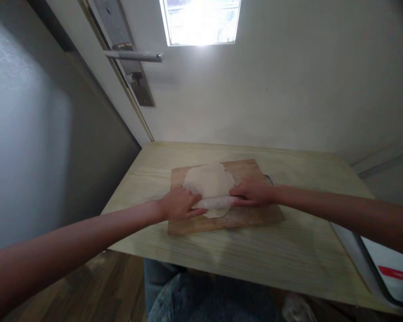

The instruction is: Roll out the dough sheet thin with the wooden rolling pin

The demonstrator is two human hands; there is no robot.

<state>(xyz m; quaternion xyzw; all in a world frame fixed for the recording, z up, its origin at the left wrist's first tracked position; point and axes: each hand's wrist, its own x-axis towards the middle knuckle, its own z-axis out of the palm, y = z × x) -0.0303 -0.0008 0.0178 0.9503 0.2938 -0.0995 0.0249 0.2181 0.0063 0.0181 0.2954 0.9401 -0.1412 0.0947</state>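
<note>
Table [289, 255]: wood-grained top, set against the door from where I stand, carrying the board.

Board [243, 169]: brown, flat, lying askew near the table's middle; probably stiff, best lifted by its side edges.

Dough [210, 181]: one pale sheet, uneven at the rim, spread on the board. Likely soft, limp and light, apt to stretch or tear if pinched at one edge; better taken with flat palms beneath it from two sides.

Left hand [180, 203]: closed about the pin's left end, thumb and fingers on either side of it.

Right hand [253, 191]: fingers bent around the pin's right end, gripping it; exact finger placing blurred.

Pin [216, 202]: pale, slim, lying crosswise on the dough's nearer part. Presumably rigid and light, perhaps slippery if floury; the ends give the surest hold.
</note>
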